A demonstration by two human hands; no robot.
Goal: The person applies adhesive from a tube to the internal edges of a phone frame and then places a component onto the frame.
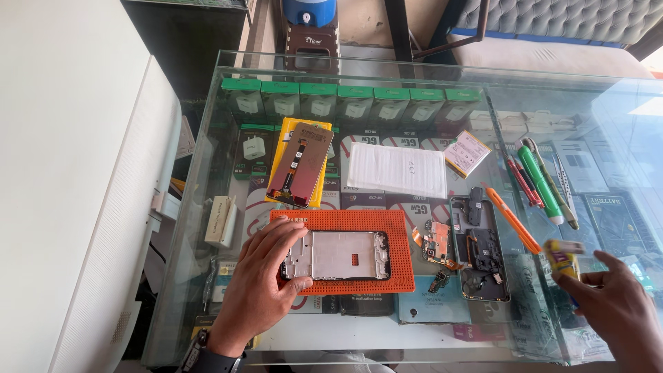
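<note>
Left hand [259, 276]: fingers curled on the left end of the frame [337, 255], pinning it down.
Frame: flat on the orange mat [397, 228], on the glass counter [359, 69].
Right hand [615, 307]: fingers pinching a small yellow tube [563, 257] above the counter's right side.
Nearby: screen [299, 166] on a yellow box, white pad [397, 169], back cover [478, 249], orange tool [512, 220].
</note>
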